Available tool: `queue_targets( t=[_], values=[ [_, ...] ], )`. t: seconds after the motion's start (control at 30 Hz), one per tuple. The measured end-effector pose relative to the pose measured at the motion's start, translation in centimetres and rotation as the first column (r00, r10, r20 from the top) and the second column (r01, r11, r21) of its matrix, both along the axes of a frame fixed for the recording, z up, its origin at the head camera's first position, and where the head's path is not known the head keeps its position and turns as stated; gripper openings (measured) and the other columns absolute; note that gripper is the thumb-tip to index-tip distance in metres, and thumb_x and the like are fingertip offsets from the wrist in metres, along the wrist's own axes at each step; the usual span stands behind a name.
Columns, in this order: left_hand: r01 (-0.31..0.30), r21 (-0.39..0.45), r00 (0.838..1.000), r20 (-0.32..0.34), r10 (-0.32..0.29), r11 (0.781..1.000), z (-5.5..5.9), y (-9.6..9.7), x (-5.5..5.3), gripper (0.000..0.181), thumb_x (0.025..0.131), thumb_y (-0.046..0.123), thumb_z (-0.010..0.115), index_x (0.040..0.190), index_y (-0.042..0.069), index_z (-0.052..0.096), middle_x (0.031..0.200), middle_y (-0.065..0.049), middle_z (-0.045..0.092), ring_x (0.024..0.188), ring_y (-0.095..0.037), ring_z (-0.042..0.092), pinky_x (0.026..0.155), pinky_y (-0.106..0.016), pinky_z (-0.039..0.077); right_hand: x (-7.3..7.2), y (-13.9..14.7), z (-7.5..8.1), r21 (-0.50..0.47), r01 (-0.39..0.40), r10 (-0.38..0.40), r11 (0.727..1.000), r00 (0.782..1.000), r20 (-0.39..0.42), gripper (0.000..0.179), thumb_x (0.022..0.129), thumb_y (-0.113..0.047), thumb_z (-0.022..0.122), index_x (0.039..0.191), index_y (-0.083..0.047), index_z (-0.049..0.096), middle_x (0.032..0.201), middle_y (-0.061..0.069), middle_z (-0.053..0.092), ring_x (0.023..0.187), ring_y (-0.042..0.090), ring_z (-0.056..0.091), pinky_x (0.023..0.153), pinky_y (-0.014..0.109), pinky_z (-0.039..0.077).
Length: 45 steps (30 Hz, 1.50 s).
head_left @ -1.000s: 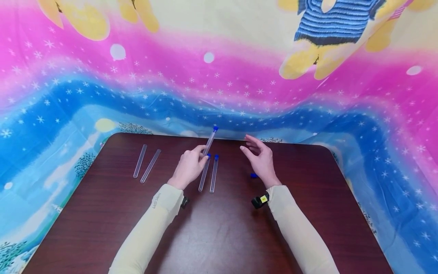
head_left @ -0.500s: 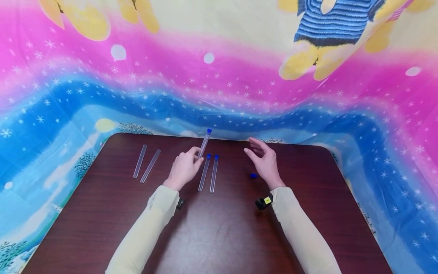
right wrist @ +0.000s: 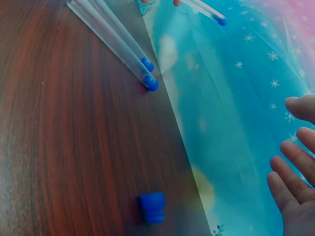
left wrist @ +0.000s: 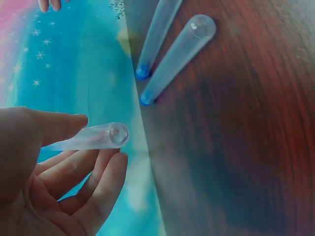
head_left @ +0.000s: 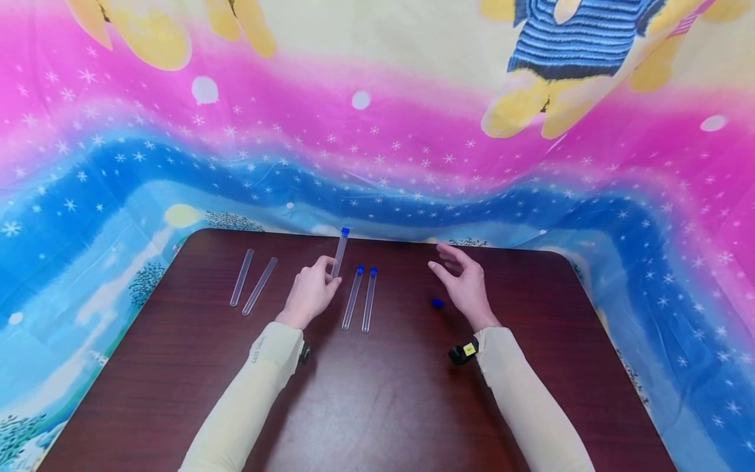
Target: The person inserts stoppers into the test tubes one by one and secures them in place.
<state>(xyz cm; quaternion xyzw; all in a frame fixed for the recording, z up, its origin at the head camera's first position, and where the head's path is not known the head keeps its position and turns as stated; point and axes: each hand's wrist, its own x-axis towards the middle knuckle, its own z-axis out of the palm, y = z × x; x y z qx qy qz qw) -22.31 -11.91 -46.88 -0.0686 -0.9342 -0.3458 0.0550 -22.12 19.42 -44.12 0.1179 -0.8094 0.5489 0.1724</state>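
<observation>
Between thumb and fingers my left hand [head_left: 309,292] pinches a clear test tube [head_left: 340,255] with a blue cap at its upper end. In the left wrist view the held tube [left wrist: 106,136] points its rounded bottom at the table. To the right of that hand lie two capped test tubes [head_left: 352,298] side by side, their blue caps toward the far edge. My right hand [head_left: 466,288] is raised, fingers apart and relaxed, holding nothing. Near it a loose blue cap [head_left: 437,303] lies on the table, plain in the right wrist view as a stepped blue plug [right wrist: 153,207].
Two uncapped test tubes [head_left: 250,285] lie at the left of the dark wooden table [head_left: 377,406]. A printed cloth [head_left: 377,144] hangs behind the table's far edge and down its sides.
My left hand has moved left with the capped tube, away from the two lying capped tubes. My right hand has drifted right and slightly nearer, uncovering the loose cap.
</observation>
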Motion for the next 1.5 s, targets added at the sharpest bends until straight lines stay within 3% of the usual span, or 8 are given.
queue_targets(
  t=[0.2, 0.27, 0.5, 0.67, 0.97, 1.23, 1.5],
  values=[
    [0.006, 0.025, 0.998, 0.063, -0.007, 1.000, -0.7, -0.7, -0.2, 0.038, 0.095, 0.013, 0.072, 0.130, 0.003, 0.062, 0.087, -0.006, 0.074, 0.056, -0.012, 0.065, 0.084, -0.043, 0.053, -1.6, 1.6, -2.9, 0.007, 0.015, -0.015, 1.000, 1.000, 0.022, 0.045, 0.092, -0.010, 0.077, 0.135, -0.005, 0.065, 0.130, 0.021, 0.064, 0.119, 0.044, 0.059, 0.101, 0.057, 0.044],
    [0.004, 0.017, 0.998, 0.063, -0.005, 1.000, -0.7, -0.8, -0.3, 0.039, 0.094, 0.012, 0.074, 0.130, 0.002, 0.063, 0.081, -0.003, 0.072, 0.055, -0.010, 0.063, 0.085, -0.043, 0.052, -1.7, 1.8, -3.3, 0.002, 0.014, -0.014, 1.000, 0.999, 0.035, 0.045, 0.092, -0.014, 0.078, 0.135, -0.008, 0.065, 0.132, 0.017, 0.064, 0.120, 0.043, 0.059, 0.101, 0.056, 0.044],
    [-0.009, -0.017, 0.998, 0.060, 0.010, 1.000, -0.8, -1.2, -0.4, 0.041, 0.092, 0.012, 0.077, 0.129, -0.001, 0.065, 0.071, 0.002, 0.066, 0.067, -0.016, 0.066, 0.083, -0.043, 0.053, -1.3, 2.4, -3.6, 0.041, 0.015, -0.019, 0.999, 0.995, 0.098, 0.048, 0.092, -0.030, 0.079, 0.136, -0.017, 0.066, 0.134, 0.006, 0.064, 0.120, 0.036, 0.060, 0.101, 0.051, 0.046],
    [-0.009, -0.030, 0.996, 0.092, 0.012, 1.000, -1.0, -1.4, -0.4, 0.046, 0.090, 0.013, 0.078, 0.132, -0.001, 0.063, 0.071, 0.001, 0.067, 0.066, -0.015, 0.066, 0.080, -0.042, 0.054, -1.1, 2.8, -3.8, 0.097, 0.017, -0.031, 0.995, 0.990, 0.138, 0.050, 0.092, -0.036, 0.079, 0.137, -0.019, 0.066, 0.133, 0.006, 0.065, 0.120, 0.035, 0.061, 0.099, 0.049, 0.048],
    [-0.012, -0.065, 0.984, 0.179, 0.024, 0.998, -1.5, -1.6, -0.5, 0.053, 0.088, 0.015, 0.081, 0.134, -0.002, 0.061, 0.074, -0.001, 0.068, 0.069, -0.015, 0.066, 0.077, -0.041, 0.055, -0.9, 3.6, -4.5, 0.171, -0.040, 0.006, 0.984, 0.980, 0.196, 0.051, 0.091, -0.030, 0.080, 0.137, -0.013, 0.065, 0.130, 0.015, 0.065, 0.118, 0.039, 0.061, 0.099, 0.051, 0.047],
    [0.001, -0.110, 0.976, 0.216, 0.023, 0.994, -1.7, -1.4, -0.5, 0.048, 0.088, 0.017, 0.081, 0.129, -0.001, 0.065, 0.072, -0.003, 0.068, 0.074, -0.019, 0.068, 0.082, -0.045, 0.054, -0.5, 4.1, -5.3, 0.256, -0.144, 0.057, 0.956, 0.946, 0.319, 0.052, 0.091, -0.027, 0.080, 0.139, -0.017, 0.063, 0.134, 0.011, 0.063, 0.119, 0.035, 0.061, 0.099, 0.052, 0.048],
    [0.014, -0.191, 0.970, 0.240, 0.033, 0.981, -1.7, -1.1, -0.3, 0.051, 0.088, 0.020, 0.082, 0.131, -0.002, 0.064, 0.107, -0.019, 0.071, 0.107, -0.036, 0.065, 0.094, -0.049, 0.050, -0.5, 3.9, -6.1, 0.348, -0.208, 0.080, 0.914, 0.934, 0.348, 0.052, 0.091, -0.019, 0.080, 0.139, -0.011, 0.063, 0.132, 0.009, 0.063, 0.119, 0.032, 0.059, 0.099, 0.052, 0.047]
  ],
)
